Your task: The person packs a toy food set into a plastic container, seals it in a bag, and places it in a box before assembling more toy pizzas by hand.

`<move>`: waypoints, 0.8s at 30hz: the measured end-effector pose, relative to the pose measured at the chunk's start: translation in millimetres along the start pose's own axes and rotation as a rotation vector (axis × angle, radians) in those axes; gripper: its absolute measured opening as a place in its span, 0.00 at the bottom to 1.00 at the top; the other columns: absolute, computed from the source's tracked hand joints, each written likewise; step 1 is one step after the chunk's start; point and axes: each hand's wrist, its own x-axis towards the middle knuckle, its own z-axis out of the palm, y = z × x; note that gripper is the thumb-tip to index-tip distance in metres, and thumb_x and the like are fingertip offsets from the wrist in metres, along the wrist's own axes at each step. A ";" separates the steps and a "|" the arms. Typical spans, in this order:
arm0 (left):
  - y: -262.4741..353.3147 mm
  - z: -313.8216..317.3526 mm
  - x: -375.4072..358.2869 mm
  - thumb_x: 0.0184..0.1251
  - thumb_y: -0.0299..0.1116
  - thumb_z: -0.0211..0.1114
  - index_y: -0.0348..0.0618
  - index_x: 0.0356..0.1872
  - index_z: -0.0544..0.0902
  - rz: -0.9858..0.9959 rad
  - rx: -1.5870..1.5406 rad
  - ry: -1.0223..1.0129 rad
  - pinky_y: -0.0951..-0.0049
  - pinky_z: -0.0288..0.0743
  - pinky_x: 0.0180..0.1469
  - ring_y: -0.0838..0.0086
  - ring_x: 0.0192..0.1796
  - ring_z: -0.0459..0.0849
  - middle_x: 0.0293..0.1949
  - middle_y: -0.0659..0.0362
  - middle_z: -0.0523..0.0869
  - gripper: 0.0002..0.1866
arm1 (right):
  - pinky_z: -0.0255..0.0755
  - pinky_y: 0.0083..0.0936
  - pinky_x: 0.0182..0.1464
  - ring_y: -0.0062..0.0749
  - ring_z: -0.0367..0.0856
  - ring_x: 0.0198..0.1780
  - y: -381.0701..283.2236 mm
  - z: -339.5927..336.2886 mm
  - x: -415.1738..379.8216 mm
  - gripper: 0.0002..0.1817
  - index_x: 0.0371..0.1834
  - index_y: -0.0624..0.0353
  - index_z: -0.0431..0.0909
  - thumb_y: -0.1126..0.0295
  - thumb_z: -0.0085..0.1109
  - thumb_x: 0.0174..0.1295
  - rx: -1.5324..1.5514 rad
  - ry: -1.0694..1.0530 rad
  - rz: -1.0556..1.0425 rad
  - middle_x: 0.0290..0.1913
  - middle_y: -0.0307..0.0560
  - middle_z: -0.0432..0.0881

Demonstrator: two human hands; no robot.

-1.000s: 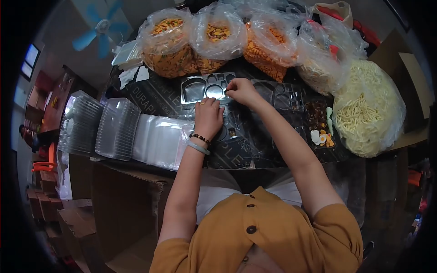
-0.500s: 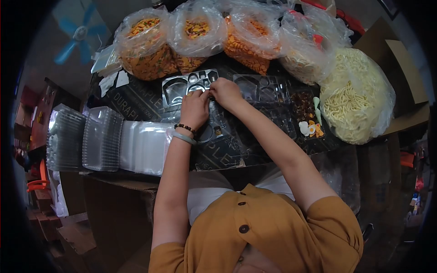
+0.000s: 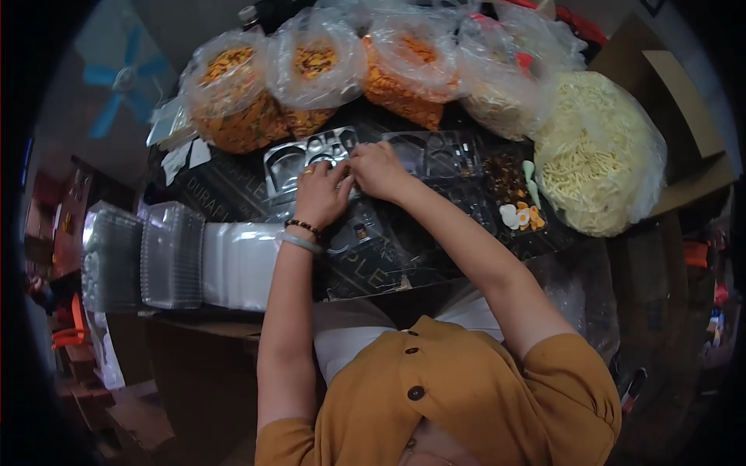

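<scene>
A clear plastic tray (image 3: 280, 167) with moulded round compartments lies at the middle of the dark table covering. My left hand (image 3: 322, 193) rests over its near edge, fingers stretched out and slightly apart, a ring and wrist bands showing. Beside it my right hand (image 3: 376, 171) is closed at the tray's right edge, fingertips pressed together; whatever is between them is hidden. Just right of it lies another clear tray (image 3: 435, 155). Nearer to me, a clear tray (image 3: 353, 229) holds a tiny dark piece.
Along the back stand open bags of orange and multicoloured pieces (image 3: 233, 116), orange pieces (image 3: 412, 89), pale pieces (image 3: 501, 101) and cream-coloured sticks (image 3: 590, 163). Stacked clear containers (image 3: 171, 256) and flat plastic sheets (image 3: 242, 264) sit left. Small egg-like pieces (image 3: 522, 217) lie right.
The whole view has shifted slightly. My left hand's fingers have spread more, and my right hand has come down a little along the tray's right edge.
</scene>
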 end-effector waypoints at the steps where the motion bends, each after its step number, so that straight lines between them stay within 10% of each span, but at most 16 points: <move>1: 5.0 -3.1 -0.5 0.64 0.50 0.54 0.50 0.53 0.76 0.004 0.075 -0.019 0.45 0.62 0.55 0.54 0.54 0.73 0.46 0.52 0.77 0.22 | 0.69 0.37 0.44 0.41 0.78 0.42 2.0 -6.2 -7.3 0.07 0.33 0.56 0.82 0.70 0.60 0.51 0.066 0.016 0.025 0.38 0.45 0.79; 5: 10.5 0.1 -3.9 0.64 0.56 0.52 0.51 0.57 0.75 0.024 0.284 -0.042 0.38 0.52 0.62 0.54 0.59 0.70 0.53 0.50 0.74 0.26 | 0.72 0.35 0.44 0.43 0.79 0.41 17.1 -61.6 -56.0 0.06 0.33 0.60 0.80 0.71 0.61 0.52 0.358 0.238 0.193 0.39 0.49 0.79; 12: 48.3 2.9 5.0 0.64 0.45 0.58 0.40 0.54 0.75 -0.025 0.097 0.089 0.45 0.56 0.61 0.55 0.50 0.76 0.47 0.50 0.78 0.23 | 0.72 0.40 0.45 0.50 0.78 0.42 129.9 -150.0 -171.9 0.13 0.45 0.59 0.78 0.68 0.58 0.56 -0.338 0.115 0.938 0.38 0.54 0.80; 15: 108.8 11.0 14.9 0.56 0.31 0.65 0.37 0.45 0.79 0.229 -0.244 0.129 0.61 0.71 0.49 0.54 0.48 0.76 0.43 0.48 0.79 0.15 | 0.73 0.39 0.46 0.50 0.79 0.44 172.4 -149.3 -203.7 0.17 0.49 0.58 0.76 0.68 0.56 0.56 -0.147 0.040 0.895 0.41 0.56 0.81; 24: 215.4 66.0 37.2 0.53 0.30 0.65 0.38 0.39 0.81 0.382 -0.409 0.001 0.59 0.73 0.43 0.55 0.41 0.77 0.36 0.51 0.77 0.12 | 0.72 0.39 0.41 0.50 0.80 0.41 138.4 -170.9 -232.0 0.19 0.48 0.59 0.70 0.71 0.60 0.52 0.000 0.155 0.822 0.35 0.55 0.80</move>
